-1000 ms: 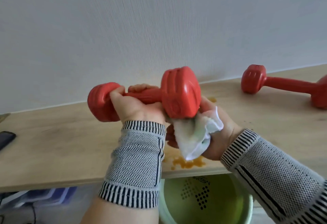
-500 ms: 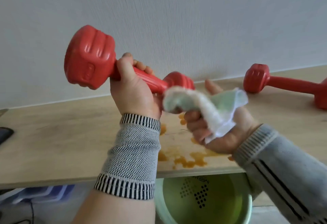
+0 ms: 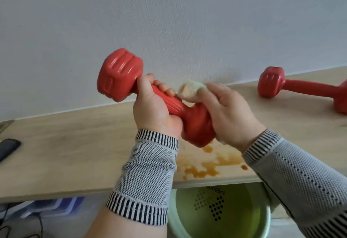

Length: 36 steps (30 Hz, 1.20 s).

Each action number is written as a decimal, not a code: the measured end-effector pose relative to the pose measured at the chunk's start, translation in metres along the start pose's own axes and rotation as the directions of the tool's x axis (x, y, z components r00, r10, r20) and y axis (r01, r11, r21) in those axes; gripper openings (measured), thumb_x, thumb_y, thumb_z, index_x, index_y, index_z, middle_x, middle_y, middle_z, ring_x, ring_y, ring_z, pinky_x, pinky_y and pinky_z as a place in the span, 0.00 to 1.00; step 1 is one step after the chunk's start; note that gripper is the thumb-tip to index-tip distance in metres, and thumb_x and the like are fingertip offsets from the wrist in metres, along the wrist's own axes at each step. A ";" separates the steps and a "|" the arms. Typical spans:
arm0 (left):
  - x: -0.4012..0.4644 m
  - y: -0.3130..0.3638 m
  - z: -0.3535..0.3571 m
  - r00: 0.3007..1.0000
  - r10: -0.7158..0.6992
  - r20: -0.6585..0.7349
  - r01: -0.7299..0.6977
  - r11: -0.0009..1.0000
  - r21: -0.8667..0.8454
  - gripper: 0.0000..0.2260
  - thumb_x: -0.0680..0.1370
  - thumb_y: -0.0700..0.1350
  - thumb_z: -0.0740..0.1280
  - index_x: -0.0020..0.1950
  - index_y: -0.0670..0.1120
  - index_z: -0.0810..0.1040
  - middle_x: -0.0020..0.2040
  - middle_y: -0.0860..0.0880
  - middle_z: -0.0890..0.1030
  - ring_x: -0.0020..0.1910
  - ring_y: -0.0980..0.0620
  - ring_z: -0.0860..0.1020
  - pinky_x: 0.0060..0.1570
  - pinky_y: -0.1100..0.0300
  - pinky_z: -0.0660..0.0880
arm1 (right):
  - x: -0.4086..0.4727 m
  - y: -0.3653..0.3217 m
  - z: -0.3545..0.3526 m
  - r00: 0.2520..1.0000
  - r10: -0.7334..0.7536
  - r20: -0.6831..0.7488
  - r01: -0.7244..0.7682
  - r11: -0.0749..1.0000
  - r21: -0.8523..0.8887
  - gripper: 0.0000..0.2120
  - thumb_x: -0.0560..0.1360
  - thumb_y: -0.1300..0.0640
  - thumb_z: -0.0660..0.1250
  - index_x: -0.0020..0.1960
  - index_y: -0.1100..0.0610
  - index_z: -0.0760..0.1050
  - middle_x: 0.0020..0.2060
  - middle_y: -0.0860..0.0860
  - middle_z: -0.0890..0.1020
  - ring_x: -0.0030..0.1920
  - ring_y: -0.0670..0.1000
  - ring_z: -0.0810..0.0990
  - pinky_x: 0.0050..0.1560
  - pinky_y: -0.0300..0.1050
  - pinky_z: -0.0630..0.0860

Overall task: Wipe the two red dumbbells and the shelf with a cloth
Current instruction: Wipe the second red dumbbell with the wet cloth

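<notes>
My left hand (image 3: 153, 109) grips the handle of a red dumbbell (image 3: 120, 75) and holds it tilted above the wooden shelf (image 3: 75, 149), far head up to the left, near head down by my wrists. My right hand (image 3: 228, 113) presses a pale cloth (image 3: 190, 89) against the near head; most of the cloth is hidden under the palm. The second red dumbbell (image 3: 272, 82) lies on the shelf at the right, partly cut off by the frame edge. Orange-brown stains (image 3: 208, 166) mark the shelf near its front edge below my hands.
A green bucket (image 3: 262, 222) with a perforated insert stands under the shelf's front edge. A dark flat object (image 3: 8, 148) lies at the shelf's left end. A white wall (image 3: 169, 21) backs the shelf. Blue items (image 3: 54, 205) and cables sit below at the left.
The dumbbell has dropped lower and swung so its near head points toward me. My right hand has turned palm down and closed the cloth over that near head.
</notes>
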<state>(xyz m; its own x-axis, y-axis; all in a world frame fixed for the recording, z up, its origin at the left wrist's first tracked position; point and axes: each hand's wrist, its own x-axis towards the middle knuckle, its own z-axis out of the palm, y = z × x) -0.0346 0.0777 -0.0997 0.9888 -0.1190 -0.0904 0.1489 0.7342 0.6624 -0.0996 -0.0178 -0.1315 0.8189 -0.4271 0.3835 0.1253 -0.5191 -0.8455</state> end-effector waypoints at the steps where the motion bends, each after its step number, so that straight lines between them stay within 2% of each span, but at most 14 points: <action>1: -0.002 -0.001 0.001 0.999 -0.029 0.012 0.029 1.000 -0.003 0.12 0.76 0.44 0.64 0.33 0.48 0.67 0.26 0.54 0.68 0.22 0.56 0.67 0.29 0.62 0.66 | 0.002 -0.003 -0.005 0.986 0.165 0.010 -0.164 0.973 0.165 0.15 0.78 0.49 0.59 0.44 0.57 0.79 0.31 0.45 0.78 0.29 0.42 0.75 0.29 0.35 0.70; 4: -0.004 -0.001 0.001 0.995 -0.093 0.025 0.094 0.994 -0.064 0.12 0.75 0.46 0.63 0.32 0.50 0.66 0.26 0.55 0.68 0.23 0.57 0.67 0.30 0.63 0.65 | 0.002 -0.001 -0.010 0.850 0.505 0.151 -0.508 0.707 0.493 0.21 0.78 0.42 0.58 0.43 0.58 0.79 0.25 0.49 0.78 0.22 0.45 0.75 0.21 0.34 0.68; 7: 0.000 0.003 0.002 0.995 -0.100 0.015 0.101 0.983 -0.152 0.13 0.75 0.46 0.61 0.32 0.50 0.65 0.26 0.57 0.67 0.22 0.58 0.67 0.28 0.65 0.66 | -0.001 -0.002 -0.008 0.691 0.495 0.526 -0.712 0.346 0.610 0.31 0.76 0.34 0.54 0.55 0.61 0.78 0.38 0.61 0.82 0.31 0.57 0.80 0.31 0.47 0.77; 10: 0.006 0.008 0.003 1.000 -0.017 -0.021 0.014 0.991 -0.133 0.12 0.76 0.45 0.62 0.32 0.49 0.66 0.26 0.56 0.68 0.23 0.57 0.68 0.27 0.65 0.67 | -0.008 0.000 -0.008 0.586 0.412 0.697 -0.810 0.306 0.500 0.38 0.74 0.30 0.52 0.54 0.64 0.78 0.43 0.64 0.78 0.36 0.58 0.79 0.37 0.48 0.79; 13: 0.013 0.010 0.000 0.990 0.127 -0.056 -0.128 0.992 -0.014 0.10 0.75 0.42 0.63 0.35 0.47 0.67 0.27 0.54 0.70 0.24 0.55 0.70 0.28 0.63 0.68 | -0.017 -0.004 -0.016 0.503 0.404 0.764 -0.860 0.324 0.394 0.37 0.74 0.31 0.53 0.52 0.65 0.77 0.40 0.60 0.80 0.30 0.52 0.80 0.27 0.39 0.76; 15: 0.016 0.011 -0.003 0.962 0.271 -0.030 -0.266 0.956 0.121 0.10 0.74 0.40 0.64 0.34 0.47 0.69 0.27 0.52 0.71 0.26 0.53 0.70 0.31 0.60 0.68 | -0.018 -0.012 -0.026 0.522 0.399 0.754 -0.852 0.291 0.435 0.33 0.76 0.35 0.53 0.50 0.65 0.77 0.34 0.59 0.81 0.26 0.50 0.80 0.22 0.37 0.73; 18: 0.021 0.013 -0.007 0.881 0.465 0.084 -0.458 0.794 0.401 0.13 0.71 0.42 0.65 0.26 0.50 0.74 0.24 0.53 0.72 0.26 0.52 0.70 0.32 0.57 0.68 | -0.005 -0.023 -0.047 0.698 0.432 0.571 -0.690 0.193 0.697 0.22 0.80 0.49 0.55 0.58 0.68 0.73 0.32 0.60 0.78 0.22 0.48 0.78 0.20 0.35 0.73; 21: 0.014 0.010 -0.012 0.837 0.491 0.242 -0.508 0.531 0.678 0.14 0.69 0.48 0.66 0.23 0.47 0.75 0.21 0.51 0.74 0.23 0.53 0.72 0.31 0.57 0.70 | 0.005 -0.037 -0.061 0.814 0.480 0.326 -0.488 0.262 0.833 0.14 0.79 0.57 0.60 0.60 0.64 0.73 0.37 0.57 0.82 0.29 0.47 0.82 0.24 0.36 0.76; 23: 0.007 0.006 -0.018 0.816 0.455 0.355 -0.534 0.361 0.764 0.16 0.70 0.47 0.68 0.25 0.41 0.75 0.22 0.47 0.76 0.24 0.50 0.74 0.30 0.57 0.70 | 0.004 -0.040 -0.061 0.867 0.489 0.100 -0.357 0.469 0.808 0.08 0.77 0.58 0.64 0.55 0.57 0.77 0.38 0.51 0.84 0.36 0.47 0.84 0.31 0.40 0.79; 26: 0.002 0.002 -0.019 0.833 0.361 0.420 -0.520 0.251 0.816 0.15 0.73 0.41 0.70 0.28 0.40 0.73 0.23 0.45 0.74 0.24 0.51 0.73 0.26 0.63 0.65 | 0.007 -0.047 -0.053 0.942 0.254 -0.217 -0.100 0.834 0.543 0.10 0.76 0.59 0.63 0.53 0.48 0.80 0.45 0.47 0.82 0.47 0.46 0.81 0.50 0.50 0.80; 28: 0.000 0.001 -0.017 0.858 0.288 0.425 -0.475 0.135 0.869 0.14 0.73 0.42 0.68 0.29 0.45 0.70 0.23 0.51 0.71 0.23 0.54 0.70 0.24 0.65 0.62 | 0.010 -0.061 -0.047 0.951 -0.031 -0.309 0.122 0.952 0.280 0.14 0.76 0.54 0.62 0.60 0.47 0.77 0.53 0.48 0.78 0.54 0.44 0.77 0.60 0.46 0.74; 31: -0.005 0.004 -0.017 0.869 0.140 0.474 -0.480 0.014 0.877 0.06 0.75 0.44 0.67 0.38 0.47 0.75 0.33 0.51 0.78 0.34 0.50 0.76 0.35 0.60 0.68 | 0.008 -0.078 -0.028 0.904 -0.427 -0.029 0.420 0.898 -0.133 0.22 0.75 0.48 0.53 0.66 0.51 0.73 0.62 0.50 0.75 0.63 0.47 0.69 0.64 0.43 0.63; 33: -0.012 0.011 -0.019 0.874 0.063 0.481 -0.482 -0.005 0.876 0.03 0.76 0.42 0.66 0.46 0.45 0.80 0.41 0.47 0.82 0.42 0.46 0.80 0.41 0.57 0.75 | 0.006 -0.087 -0.020 0.890 -0.428 0.155 0.455 0.843 -0.288 0.25 0.74 0.46 0.48 0.66 0.46 0.73 0.64 0.46 0.74 0.63 0.49 0.69 0.62 0.49 0.64; 36: -0.018 0.021 -0.024 0.863 0.041 0.504 -0.499 -0.088 0.862 0.11 0.75 0.46 0.67 0.34 0.51 0.71 0.30 0.52 0.75 0.33 0.48 0.73 0.30 0.64 0.65 | 0.021 -0.090 -0.023 0.931 -0.329 0.160 0.358 0.910 -0.210 0.22 0.75 0.50 0.50 0.63 0.50 0.76 0.60 0.48 0.77 0.60 0.51 0.73 0.62 0.48 0.68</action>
<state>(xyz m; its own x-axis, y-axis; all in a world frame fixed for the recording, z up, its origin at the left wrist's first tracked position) -0.0486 0.1118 -0.1019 0.8530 -0.4091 0.3242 -0.5174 -0.5811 0.6282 -0.1065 0.0031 -0.0392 0.8104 -0.1084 0.5757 0.2892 -0.7806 -0.5541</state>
